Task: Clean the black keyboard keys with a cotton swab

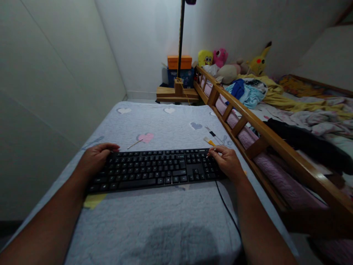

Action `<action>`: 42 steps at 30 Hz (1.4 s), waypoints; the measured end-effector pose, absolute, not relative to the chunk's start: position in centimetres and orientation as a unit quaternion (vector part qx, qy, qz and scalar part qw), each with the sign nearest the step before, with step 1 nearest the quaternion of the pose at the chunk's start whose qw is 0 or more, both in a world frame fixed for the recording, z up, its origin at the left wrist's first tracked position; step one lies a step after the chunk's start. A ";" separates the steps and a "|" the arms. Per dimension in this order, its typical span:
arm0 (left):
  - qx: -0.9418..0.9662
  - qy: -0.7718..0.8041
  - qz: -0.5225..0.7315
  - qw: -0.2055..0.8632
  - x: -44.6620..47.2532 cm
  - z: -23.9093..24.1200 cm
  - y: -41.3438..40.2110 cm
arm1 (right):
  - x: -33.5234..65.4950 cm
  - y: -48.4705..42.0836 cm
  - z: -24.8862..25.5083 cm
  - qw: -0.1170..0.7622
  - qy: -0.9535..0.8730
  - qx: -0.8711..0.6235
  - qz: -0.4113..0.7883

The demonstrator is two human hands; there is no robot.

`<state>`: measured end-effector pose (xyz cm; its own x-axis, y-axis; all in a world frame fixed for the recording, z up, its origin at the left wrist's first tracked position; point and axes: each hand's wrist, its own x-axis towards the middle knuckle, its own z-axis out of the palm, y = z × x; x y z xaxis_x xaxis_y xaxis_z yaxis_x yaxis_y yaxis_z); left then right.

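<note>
A black keyboard [154,167] lies flat across the cloth-covered table in front of me. My left hand [95,157] grips its far left corner, thumb and fingers closed at the edge. Over the number pad at the right end, my right hand [224,158] pinches a thin cotton swab [207,156], its white tip down by the keys. Most of that swab is hidden by the fingers. Another cotton swab [135,144] rests on the cloth behind the keyboard. A small yellow-handled brush [210,142] lies just beyond my right hand.
Behind the brush is a thin tool with a black middle [212,134]. The keyboard's cable [227,209] runs toward me beside my right forearm. A wooden bed rail [248,127] borders the table's right side; a pale wall [55,92] stands left. A wooden stand [178,94] is at the back.
</note>
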<state>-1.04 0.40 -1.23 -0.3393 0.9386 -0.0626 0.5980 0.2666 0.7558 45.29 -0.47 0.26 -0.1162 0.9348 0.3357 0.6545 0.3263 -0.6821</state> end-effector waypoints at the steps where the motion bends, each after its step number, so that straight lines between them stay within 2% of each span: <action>1: 0.510 0.752 0.327 0.261 -1.0 -1.2 0.4 | 45.2 -0.4 0.2 0.375 -0.724 -0.548 0.187; 19: 0.512 0.755 0.326 0.248 -0.4 -0.4 0.2 | 44.6 0.0 -0.6 0.413 -0.703 -0.550 0.177; 42: 0.519 0.751 0.324 0.247 -0.7 -0.7 0.2 | 43.5 0.1 -0.5 0.401 -0.730 -0.515 0.202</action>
